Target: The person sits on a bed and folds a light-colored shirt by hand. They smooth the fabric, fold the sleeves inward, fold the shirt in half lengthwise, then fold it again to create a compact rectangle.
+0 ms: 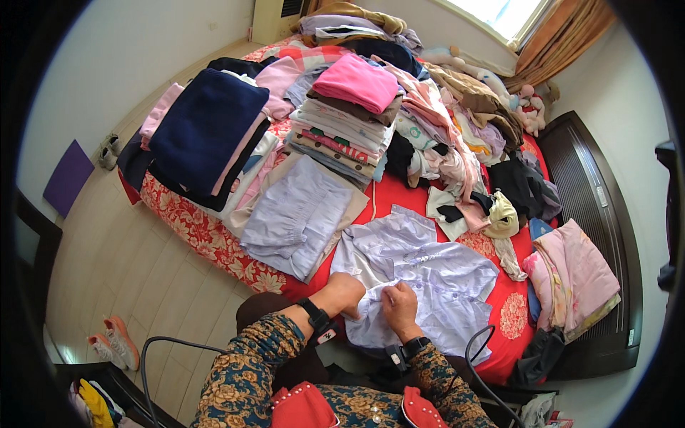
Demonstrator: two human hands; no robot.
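Observation:
A light lavender button-front shirt [428,278] lies spread on the red bed cover in front of me, its collar pointing away. My left hand [345,294] is at the shirt's left side, with its fingers partly hidden by the wrist and cloth. Close beside it, my right hand [400,307] has curled fingers pinching the shirt's front near the button line. Folded lavender pants with a gathered waist [305,214] lie on beige cloth just beyond my left forearm. Each wrist wears a dark strap with a small device.
Folded clothes stand in tall stacks, one topped by a navy garment [211,128], another by a pink one [356,83]. Loose clothes [433,139] heap at the back right. A folded pink quilt [575,273] sits by the dark headboard [594,214]. Sneakers [115,342] stand on the floor.

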